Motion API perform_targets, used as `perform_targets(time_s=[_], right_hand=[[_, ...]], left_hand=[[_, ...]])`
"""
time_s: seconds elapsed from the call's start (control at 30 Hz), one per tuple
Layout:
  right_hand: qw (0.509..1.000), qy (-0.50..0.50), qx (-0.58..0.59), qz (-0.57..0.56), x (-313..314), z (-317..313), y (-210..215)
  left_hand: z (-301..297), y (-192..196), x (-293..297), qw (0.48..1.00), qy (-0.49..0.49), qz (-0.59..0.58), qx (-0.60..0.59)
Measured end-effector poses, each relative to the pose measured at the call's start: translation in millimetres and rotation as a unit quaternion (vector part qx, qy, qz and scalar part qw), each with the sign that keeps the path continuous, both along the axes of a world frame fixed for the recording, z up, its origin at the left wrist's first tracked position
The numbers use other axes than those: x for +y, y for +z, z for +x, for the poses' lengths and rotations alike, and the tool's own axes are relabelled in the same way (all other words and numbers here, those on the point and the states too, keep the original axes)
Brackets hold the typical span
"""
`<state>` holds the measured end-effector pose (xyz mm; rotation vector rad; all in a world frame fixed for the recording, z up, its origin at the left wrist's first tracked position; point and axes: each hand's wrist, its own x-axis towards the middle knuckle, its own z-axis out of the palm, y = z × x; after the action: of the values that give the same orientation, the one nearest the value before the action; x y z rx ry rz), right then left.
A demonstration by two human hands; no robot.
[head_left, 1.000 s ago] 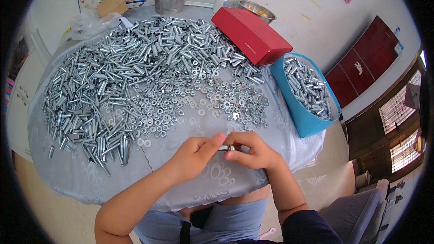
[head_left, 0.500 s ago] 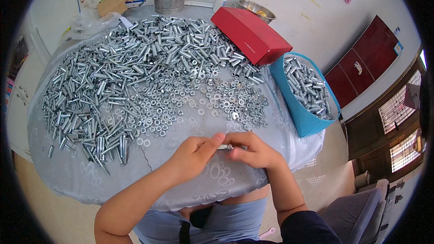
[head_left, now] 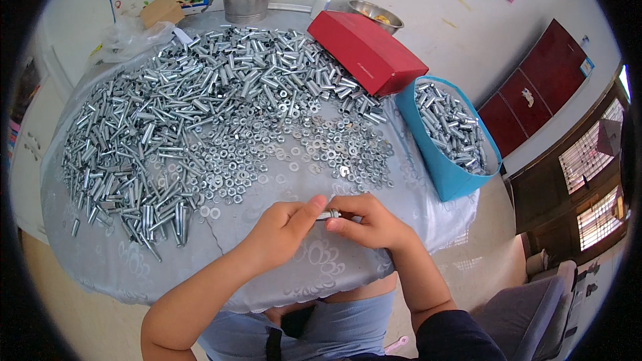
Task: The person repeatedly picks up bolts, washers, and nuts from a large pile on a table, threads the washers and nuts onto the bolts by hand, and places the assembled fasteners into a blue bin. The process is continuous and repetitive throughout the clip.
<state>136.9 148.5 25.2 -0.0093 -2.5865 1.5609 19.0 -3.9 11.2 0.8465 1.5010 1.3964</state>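
Note:
Over the near edge of the table, my left hand (head_left: 286, 227) is closed around a silver expansion bolt (head_left: 324, 216), whose end pokes out to the right past the thumb. My right hand (head_left: 364, 222) pinches the small nut (head_left: 334, 214) at that end with thumb and forefinger. Much of the bolt is hidden inside the left fist. Beyond my hands lie many loose nuts and washers (head_left: 231, 160). A big heap of metal sleeves and bolts (head_left: 194, 87) spreads behind and to the left of them.
A blue fabric bin (head_left: 445, 184) full of bolts stands at the right edge of the table (head_left: 267, 287). A red box (head_left: 368, 50) lies at the back right, before a steel bowl (head_left: 358, 5). A steel pail (head_left: 247, 0) and plastic bag (head_left: 137, 37) are at the back.
My right fingers have shifted on the nut, with the thumb now further left and the forefinger nearer the bolt's end. My left hand keeps its hold. The whole view has moved slightly.

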Motion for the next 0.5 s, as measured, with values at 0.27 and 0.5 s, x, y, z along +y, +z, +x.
perform_targets(time_s=[0.27, 0.5], right_hand=[[0.987, 0.020, -0.095, -0.127, 2.3, 2.8, -3.3], [0.967, -0.075, -0.041, -0.239, 5.2, 1.6, 5.8]], left_hand=[[4.8, 7.8, -4.3, 0.985, 0.010, 0.040, 0.168], [5.4, 8.4, -6.5, 0.964, 0.064, 0.066, 0.250]])
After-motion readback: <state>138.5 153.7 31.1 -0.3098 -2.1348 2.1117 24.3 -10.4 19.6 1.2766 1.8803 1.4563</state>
